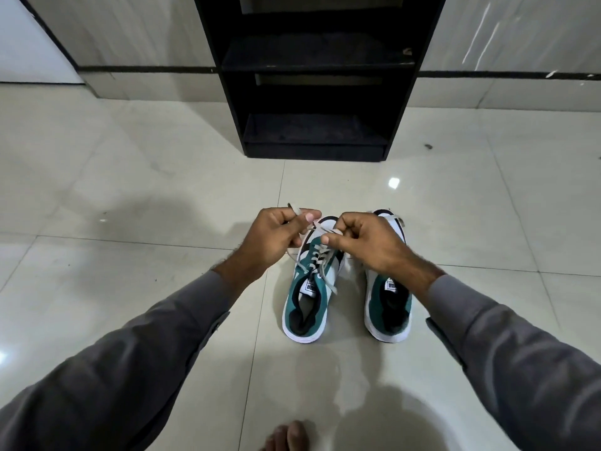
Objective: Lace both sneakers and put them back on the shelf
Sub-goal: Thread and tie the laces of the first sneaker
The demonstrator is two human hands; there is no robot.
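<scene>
Green-and-white, the left sneaker [307, 294] and the right sneaker [388, 301] stand side by side on the tiled floor [130, 196], long axes running away from the person, toes toward the black shelf [313, 76], heels nearest the camera. Over the left sneaker's toe end, the left hand [276, 237] is closed on one end of the grey lace [320, 252]; the right hand [362, 242] pinches the other end, covering the right sneaker's front. Both visible shelf compartments hold nothing.
</scene>
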